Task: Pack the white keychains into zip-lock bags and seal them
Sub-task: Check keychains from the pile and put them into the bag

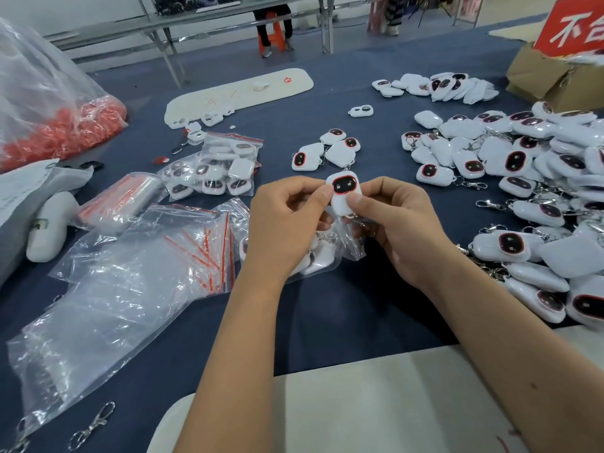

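While both hands meet above the blue table (pixel 327 322):
Left hand (pixel 281 223): pinches the keychain's left edge.
Right hand (pixel 398 223): thumb and fingers grip its lower right.
White keychain (pixel 344 192): upright between the fingertips, dark face toward the camera.
Zip-lock bag (pixel 327 256): under the hands, already holding keychains.
Loose pile (pixel 539 191): far right.
Empty bags (pixel 137 273): left.

empty bags (pixel 130 289) left, keychain pile (pixel 539 191) right, filled bags (pixel 215 168) behind
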`<state>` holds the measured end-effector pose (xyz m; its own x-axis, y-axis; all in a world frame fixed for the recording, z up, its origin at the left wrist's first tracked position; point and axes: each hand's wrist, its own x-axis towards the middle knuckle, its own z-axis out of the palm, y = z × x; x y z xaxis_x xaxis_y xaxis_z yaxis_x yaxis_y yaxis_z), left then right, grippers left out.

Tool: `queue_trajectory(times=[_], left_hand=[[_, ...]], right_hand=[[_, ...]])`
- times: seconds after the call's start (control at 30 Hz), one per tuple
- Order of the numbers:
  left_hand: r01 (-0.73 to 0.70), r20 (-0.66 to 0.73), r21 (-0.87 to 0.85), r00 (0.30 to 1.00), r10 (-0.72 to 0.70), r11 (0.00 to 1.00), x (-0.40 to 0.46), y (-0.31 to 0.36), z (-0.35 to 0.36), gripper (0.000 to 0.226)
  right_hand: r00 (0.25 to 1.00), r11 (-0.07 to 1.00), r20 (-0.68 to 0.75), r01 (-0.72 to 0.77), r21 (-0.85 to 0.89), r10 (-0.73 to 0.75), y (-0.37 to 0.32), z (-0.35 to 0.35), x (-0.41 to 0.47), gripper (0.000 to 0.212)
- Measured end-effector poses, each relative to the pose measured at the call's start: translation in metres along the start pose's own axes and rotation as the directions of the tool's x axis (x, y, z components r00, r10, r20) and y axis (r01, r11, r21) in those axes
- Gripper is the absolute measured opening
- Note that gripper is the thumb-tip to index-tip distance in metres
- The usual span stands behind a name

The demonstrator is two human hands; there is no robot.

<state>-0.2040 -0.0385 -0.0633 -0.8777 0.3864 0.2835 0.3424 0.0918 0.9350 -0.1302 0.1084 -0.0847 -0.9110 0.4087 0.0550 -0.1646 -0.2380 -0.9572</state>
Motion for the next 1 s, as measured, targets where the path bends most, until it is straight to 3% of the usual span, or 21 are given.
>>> queue_trajectory(times=[0.43, 0.63, 0.8, 0.9, 1.0], left_hand=[[0.075, -0.019, -0.044, 0.997, -0.075, 0.996, -0.001, 0.0, 0.0, 0.01], [0.082, -0.145, 0.026, 0.986, -0.078, 0.996, -0.002, -0.002, 0.006, 0.009], [0.091, -0.162, 0.053, 0.983, -0.081, 0.994, -0.001, -0.001, 0.006, 0.009], [0.094, -0.158, 0.062, 0.984, -0.083, 0.994, -0.002, -0.001, 0.007, 0.01], [0.098, -0.165, 0.047, 0.982, -0.089, 0.994, -0.002, -0.001, 0.005, 0.01]], right_hand=[[0.995, 1.0, 0.104, 0.003, -0.016, -0.001, 0.004, -0.002, 0.001, 0.004], [0.985, 0.99, -0.154, -0.098, -0.105, 0.081, 0.008, 0.0, 0.009, 0.013], [0.982, 0.991, -0.162, -0.115, -0.074, 0.102, 0.006, 0.009, 0.023, 0.007], [0.987, 0.995, -0.138, -0.087, -0.038, 0.081, 0.011, 0.007, 0.023, 0.042], [0.978, 0.938, -0.166, 0.066, -0.341, -0.13, 0.01, -0.002, 0.019, 0.052]])
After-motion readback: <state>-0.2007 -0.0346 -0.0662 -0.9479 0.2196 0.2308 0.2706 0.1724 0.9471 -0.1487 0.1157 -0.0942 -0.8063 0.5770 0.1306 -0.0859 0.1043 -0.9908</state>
